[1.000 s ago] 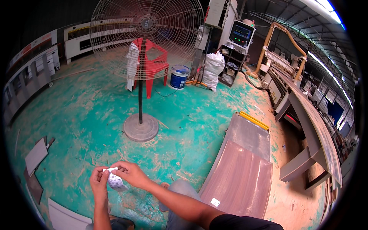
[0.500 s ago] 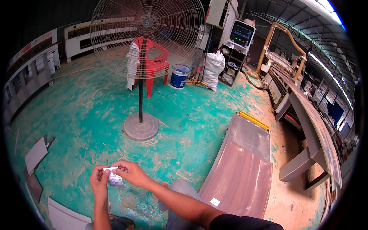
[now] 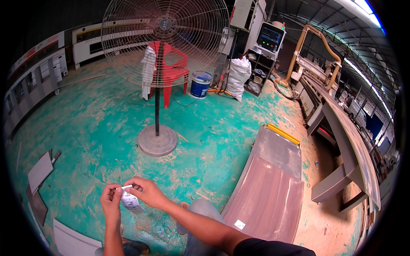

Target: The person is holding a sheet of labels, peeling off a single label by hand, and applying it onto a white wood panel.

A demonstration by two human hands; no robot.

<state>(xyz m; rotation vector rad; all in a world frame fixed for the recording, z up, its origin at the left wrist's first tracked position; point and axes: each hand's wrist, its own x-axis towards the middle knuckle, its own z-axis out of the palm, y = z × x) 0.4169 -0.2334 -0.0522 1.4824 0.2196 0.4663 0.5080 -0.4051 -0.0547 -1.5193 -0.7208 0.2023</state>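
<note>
Nothing moved: both hands [image 3: 128, 194] still pinching label [image 3: 130, 201].

A small white label strip [image 3: 127, 187] is being pinched between the fingers of the left hand [image 3: 112, 200] and the right hand [image 3: 147, 192], and a crumpled white printed packet [image 3: 130, 202] is hanging just beneath it. Taking the big pedestal fan [image 3: 159, 64] as landmark: a monitor screen [image 3: 270, 37] on a grey cabinet is glowing dark blue with green and red patches, well to the fan's right at the back. A white filled sack [image 3: 237, 77] is leaning below that screen. A small white sticker [image 3: 239, 224] is lying on the brown board [image 3: 269, 200], far right of the fan's base.
</note>
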